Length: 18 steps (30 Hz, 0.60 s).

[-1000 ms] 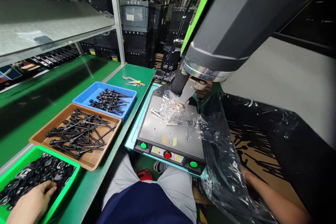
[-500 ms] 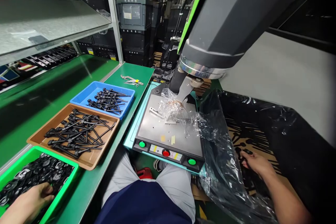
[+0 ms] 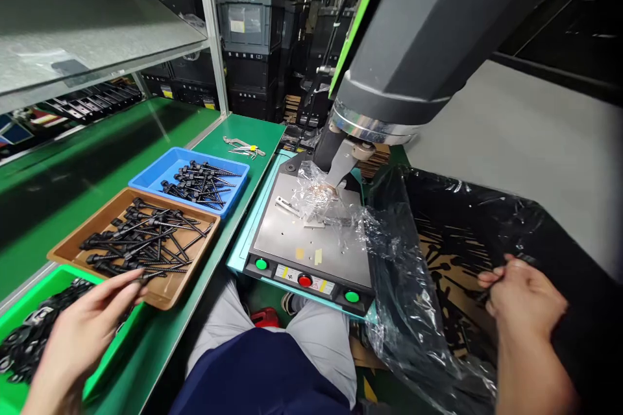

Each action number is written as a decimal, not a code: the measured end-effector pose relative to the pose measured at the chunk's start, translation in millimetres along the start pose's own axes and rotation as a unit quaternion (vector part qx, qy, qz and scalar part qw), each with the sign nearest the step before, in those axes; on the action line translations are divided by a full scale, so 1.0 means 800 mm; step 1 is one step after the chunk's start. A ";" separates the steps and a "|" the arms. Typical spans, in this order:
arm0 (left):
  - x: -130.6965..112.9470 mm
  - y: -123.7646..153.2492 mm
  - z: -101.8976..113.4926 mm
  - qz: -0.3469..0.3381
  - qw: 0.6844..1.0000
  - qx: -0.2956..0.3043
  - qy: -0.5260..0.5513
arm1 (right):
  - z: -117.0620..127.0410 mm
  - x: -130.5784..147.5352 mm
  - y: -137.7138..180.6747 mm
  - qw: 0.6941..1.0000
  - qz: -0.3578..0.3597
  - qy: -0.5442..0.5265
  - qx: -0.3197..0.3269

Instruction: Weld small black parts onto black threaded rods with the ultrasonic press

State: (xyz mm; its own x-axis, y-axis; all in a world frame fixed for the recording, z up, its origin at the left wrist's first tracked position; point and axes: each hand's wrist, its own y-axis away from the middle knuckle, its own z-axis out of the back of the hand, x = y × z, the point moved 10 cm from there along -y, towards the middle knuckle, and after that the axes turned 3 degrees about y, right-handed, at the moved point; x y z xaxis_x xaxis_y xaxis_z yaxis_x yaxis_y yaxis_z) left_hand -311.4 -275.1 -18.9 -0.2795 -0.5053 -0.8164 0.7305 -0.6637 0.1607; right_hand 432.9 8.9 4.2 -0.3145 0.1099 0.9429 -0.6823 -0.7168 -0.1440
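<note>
My left hand [image 3: 82,331] hovers over the near corner of the green tray [image 3: 51,277], which is full of small black pieces. Its thumb and forefinger are pinched by the brown tray's [image 3: 163,298] front rim, seemingly on a small black piece. The brown tray holds several long black pins. My right hand [image 3: 525,298] is raised over the plastic-lined box [image 3: 428,220] of black parts, fingers curled and pinched on what looks like a thin black part. Between the hands sits the press machine's metal plate [image 3: 311,243] under its dark head [image 3: 389,123].
A blue tray [image 3: 146,174] of black pins sits behind the brown one, with metal tools [image 3: 243,146] on the green bench beyond. Crumpled clear plastic [image 3: 321,198] lies on the plate. Green and red buttons [image 3: 304,281] line the machine's front. A shelf [image 3: 97,32] overhangs the left; dark crates [image 3: 248,26] stand behind.
My left hand has lifted out of the green tray toward the brown tray, fingers pinched. My right hand rose out of the lined box and moved right, closed.
</note>
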 end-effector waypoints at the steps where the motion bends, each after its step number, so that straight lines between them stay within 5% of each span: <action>1: -0.029 0.004 -0.038 -0.005 0.998 0.035 0.053 | -0.004 0.020 0.017 0.999 0.025 -0.038 0.010; 4: -0.108 0.006 -0.154 -0.055 0.969 0.149 0.191 | -0.070 0.064 0.103 0.974 0.083 -0.015 0.211; 7: -0.163 0.011 -0.245 -0.096 0.925 0.244 0.276 | -0.145 0.097 0.228 0.890 0.185 0.014 0.416; 9: -0.188 0.025 -0.290 -0.095 0.889 0.321 0.314 | -0.175 0.117 0.296 0.839 0.268 0.007 0.474; 13: -0.221 0.060 -0.332 -0.102 0.831 0.436 0.329 | -0.199 0.132 0.346 0.832 0.305 -0.040 0.461; 18: -0.226 0.071 -0.337 -0.112 0.816 0.466 0.322 | -0.203 0.141 0.357 0.820 0.332 -0.067 0.462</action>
State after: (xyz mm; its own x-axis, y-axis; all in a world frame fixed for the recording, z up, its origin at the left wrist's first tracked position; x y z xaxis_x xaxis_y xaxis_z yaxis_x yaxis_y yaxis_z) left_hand -51.2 -72.5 -11.4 0.2647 -0.1186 -0.9570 -0.1693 -0.9827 0.0749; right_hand 95.6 -71.4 20.4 -0.2971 -0.5477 0.7822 0.4212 -0.8103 -0.4074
